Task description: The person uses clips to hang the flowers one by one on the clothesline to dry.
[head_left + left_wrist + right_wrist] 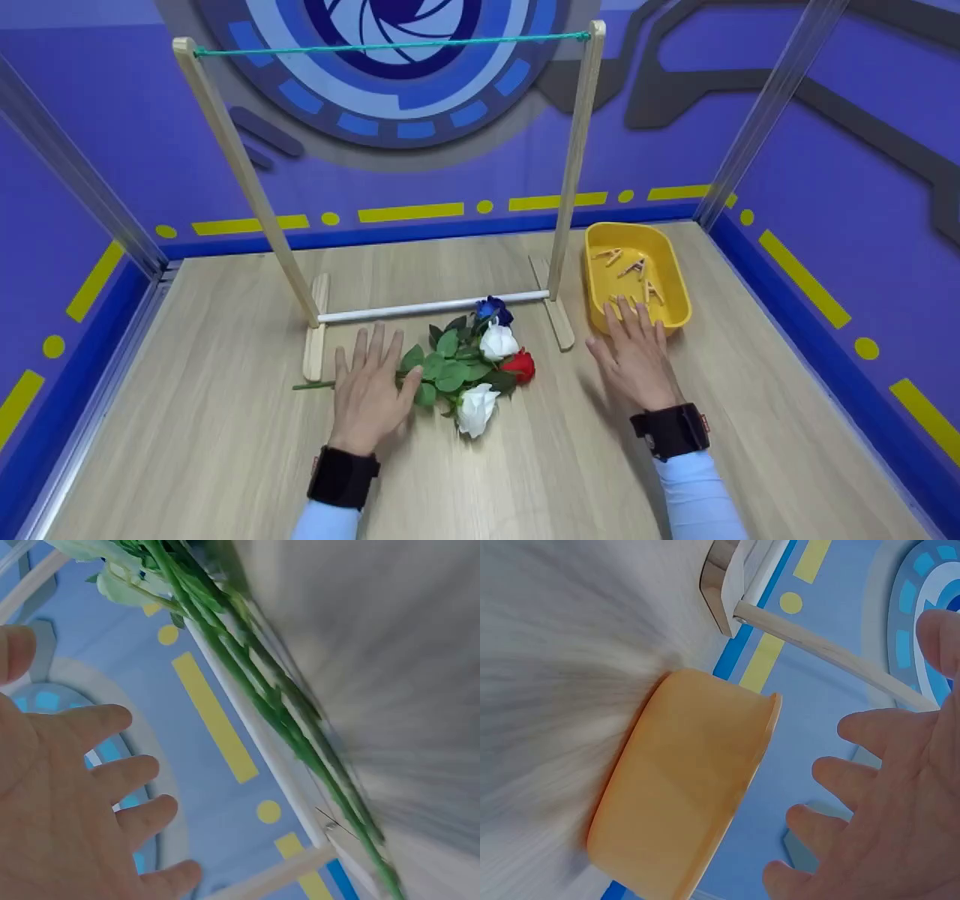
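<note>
My left hand [371, 397] hovers with spread fingers over the stems of several artificial roses, hiding part of them. The green stems [277, 716] run past the palm in the left wrist view, apart from the fingers. The blooms point right: a blue rose [493, 309], a white rose [498, 341], a red rose [520, 367] and another white rose [477, 410]. My right hand [637, 364], fingers extended, is above the near edge of a yellow bin [679, 300]. Several small wooden clothespins [634, 268] lie inside. Neither hand holds anything.
Behind the roses stands a wooden frame [576, 161] with a green string [390, 46] tied across its top. A white rod [427, 308] joins its feet low down. Purple panels [862, 187] wall in the wooden table [202, 420] at the back and sides.
</note>
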`<state>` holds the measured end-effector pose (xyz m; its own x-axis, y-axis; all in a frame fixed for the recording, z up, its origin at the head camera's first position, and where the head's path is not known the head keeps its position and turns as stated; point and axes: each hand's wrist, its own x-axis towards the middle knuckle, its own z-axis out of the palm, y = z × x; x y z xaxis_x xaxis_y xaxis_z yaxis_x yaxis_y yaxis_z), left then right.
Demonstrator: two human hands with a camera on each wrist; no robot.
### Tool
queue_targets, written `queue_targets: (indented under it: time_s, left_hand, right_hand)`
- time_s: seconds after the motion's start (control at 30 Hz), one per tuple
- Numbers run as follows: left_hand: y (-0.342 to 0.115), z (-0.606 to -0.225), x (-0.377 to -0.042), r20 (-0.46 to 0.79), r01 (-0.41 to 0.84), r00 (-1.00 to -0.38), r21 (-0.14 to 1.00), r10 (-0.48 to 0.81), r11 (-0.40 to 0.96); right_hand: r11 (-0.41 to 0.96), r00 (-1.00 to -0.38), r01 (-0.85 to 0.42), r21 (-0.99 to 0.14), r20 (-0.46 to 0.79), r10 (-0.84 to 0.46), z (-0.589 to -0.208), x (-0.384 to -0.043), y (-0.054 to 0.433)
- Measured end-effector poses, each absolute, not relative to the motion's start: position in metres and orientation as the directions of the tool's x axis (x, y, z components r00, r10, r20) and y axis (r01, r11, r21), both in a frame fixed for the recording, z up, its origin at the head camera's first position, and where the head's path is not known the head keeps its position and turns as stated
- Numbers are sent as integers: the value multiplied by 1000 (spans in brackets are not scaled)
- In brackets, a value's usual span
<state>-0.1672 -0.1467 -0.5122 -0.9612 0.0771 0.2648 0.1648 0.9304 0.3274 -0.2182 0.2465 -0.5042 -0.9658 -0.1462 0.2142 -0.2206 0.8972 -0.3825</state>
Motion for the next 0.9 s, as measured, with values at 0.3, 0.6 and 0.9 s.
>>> queue_targets:
  time_s: [0.3,0.6,0.9]
  left_hand:
    - [-121,-485,-179,281,226,-948,276,146,934]
    - [-79,-456,-194,286,352,-916,236,281,906]
    - [-34,-434,-205,256,437,-878,81,405,896]
  right_hand:
    - [875,-967,-242,-420,178,-182,-498,-229,257]
    - [872,-958,-271,-408,198,-206,-481,-243,271]
    - [889,-958,-280,-362,157,-239,-463,-264,284]
